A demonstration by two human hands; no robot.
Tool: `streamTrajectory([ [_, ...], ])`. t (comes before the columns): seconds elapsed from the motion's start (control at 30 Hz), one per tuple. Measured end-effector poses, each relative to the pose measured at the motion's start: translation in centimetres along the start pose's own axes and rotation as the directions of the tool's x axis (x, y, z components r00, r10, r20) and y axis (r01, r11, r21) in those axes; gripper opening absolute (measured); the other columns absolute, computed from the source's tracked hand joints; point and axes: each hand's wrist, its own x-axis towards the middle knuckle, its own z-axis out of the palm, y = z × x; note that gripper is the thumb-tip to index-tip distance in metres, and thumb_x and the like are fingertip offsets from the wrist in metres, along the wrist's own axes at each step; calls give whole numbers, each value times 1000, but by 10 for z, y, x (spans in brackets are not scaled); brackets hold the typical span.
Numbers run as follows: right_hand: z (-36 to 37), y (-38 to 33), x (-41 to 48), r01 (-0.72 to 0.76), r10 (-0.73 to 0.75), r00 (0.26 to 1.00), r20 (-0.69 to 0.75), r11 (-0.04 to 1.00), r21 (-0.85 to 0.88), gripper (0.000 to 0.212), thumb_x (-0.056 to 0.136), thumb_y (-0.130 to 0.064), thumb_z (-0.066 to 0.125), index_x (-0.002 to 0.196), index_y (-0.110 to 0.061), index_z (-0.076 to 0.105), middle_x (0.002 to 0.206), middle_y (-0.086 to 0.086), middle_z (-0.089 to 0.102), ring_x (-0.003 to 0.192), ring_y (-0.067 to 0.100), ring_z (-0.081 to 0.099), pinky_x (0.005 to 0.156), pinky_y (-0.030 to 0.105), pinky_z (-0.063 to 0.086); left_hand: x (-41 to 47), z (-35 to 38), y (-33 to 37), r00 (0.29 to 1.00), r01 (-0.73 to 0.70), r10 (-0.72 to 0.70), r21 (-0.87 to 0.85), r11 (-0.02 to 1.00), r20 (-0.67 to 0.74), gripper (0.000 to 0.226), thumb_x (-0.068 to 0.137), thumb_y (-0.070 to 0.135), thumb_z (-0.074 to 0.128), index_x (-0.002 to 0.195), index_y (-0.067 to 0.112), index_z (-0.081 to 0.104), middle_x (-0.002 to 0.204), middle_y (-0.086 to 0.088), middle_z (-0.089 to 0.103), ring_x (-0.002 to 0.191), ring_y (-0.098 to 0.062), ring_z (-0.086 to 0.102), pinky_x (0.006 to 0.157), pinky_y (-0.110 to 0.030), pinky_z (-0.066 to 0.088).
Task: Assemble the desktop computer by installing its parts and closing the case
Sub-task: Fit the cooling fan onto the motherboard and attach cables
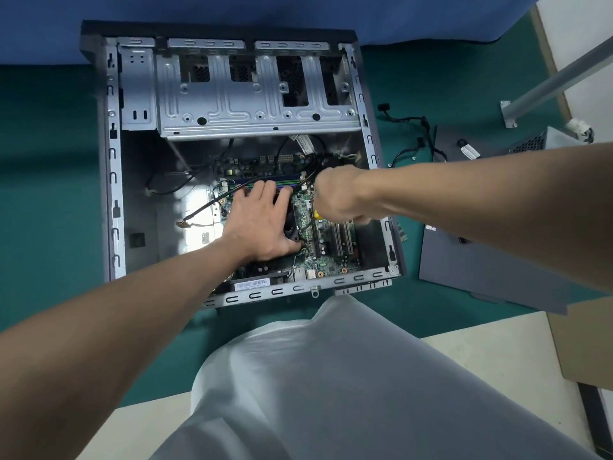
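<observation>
An open desktop case point(112, 180) lies on its side on a green mat, side panel off. Inside sits the green motherboard point(331, 257) with expansion slots and RAM sticks point(292, 181). My left hand point(262, 224) lies flat, fingers spread, on the black CPU cooler point(292, 232) in the middle of the board. My right hand point(338, 194) is curled round a screwdriver; only a bit of its yellow handle point(317, 214) shows under the fist, just right of the cooler. The tip is hidden.
A silver drive cage point(252, 94) spans the case's far end. The dark side panel point(491, 257) lies on the mat to the right, with loose black cables point(418, 134) and a power supply point(537, 141) behind it. A metal table leg point(544, 84) stands at far right.
</observation>
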Motion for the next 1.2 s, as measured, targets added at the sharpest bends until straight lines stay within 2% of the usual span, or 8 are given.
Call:
streamTrajectory([
  [0.13,8,-3,-11,239,-249,968,31,876,-420,29,99,-9,40,126,1,41,75,2,37,59,15,40,47,26,31,-1,-2,0,1000,1,-1,8,1000,6,96,60,86,41,125,17,24,118,-8,41,110,-26,41,84,-45,37],
  [0.2,11,-3,-11,319,-450,891,-59,713,-624,25,97,-7,39,120,-3,47,81,3,45,54,17,34,45,27,20,-2,-3,-1,1000,-5,5,20,1000,3,95,62,84,39,127,15,28,115,-8,42,107,-26,41,82,-45,37],
  [0.3,15,-5,-9,382,-615,787,-54,554,-740,14,96,-10,38,94,-8,51,84,9,52,64,23,39,53,33,30,-3,-3,-1,1000,-11,11,8,1000,-6,96,63,84,36,129,14,30,113,-8,42,104,-25,40,80,-43,36],
  [0.43,12,-8,-2,251,-306,936,-175,927,-279,22,88,-15,49,71,-10,37,67,1,38,61,21,40,59,30,36,-1,-2,-1,1000,-7,7,22,1000,-1,95,64,85,40,126,15,25,115,-8,42,106,-25,40,81,-43,36],
  [0.53,5,-8,10,-4,27,990,-135,986,165,25,93,-15,42,70,-5,43,67,5,43,57,17,46,47,25,36,-1,-1,-1,1000,-9,9,20,1000,-5,96,62,87,43,123,17,20,116,-8,43,106,-25,42,82,-43,37],
  [0.7,-7,-17,16,31,-21,994,-111,996,83,15,92,-10,43,78,-7,45,68,5,41,64,23,47,58,27,37,-4,-4,-3,998,-50,51,29,998,-38,103,67,89,31,132,9,28,116,-8,42,101,-22,36,89,-41,36],
  [0.9,-38,0,14,102,-116,960,-255,993,-66,29,93,-20,50,66,-15,41,66,1,40,62,19,47,51,25,33,-7,-4,-5,990,-141,141,-57,988,-8,111,74,89,26,146,6,12,149,-11,27,131,-26,29,113,-38,25],
  [1.2,-29,19,32,290,-129,835,-534,929,230,19,91,-44,56,84,-28,49,75,-2,55,80,22,47,68,33,35,-14,-15,-20,958,-285,283,-118,951,-30,101,84,79,28,149,3,13,151,-15,26,136,-27,26,115,-38,20],
])
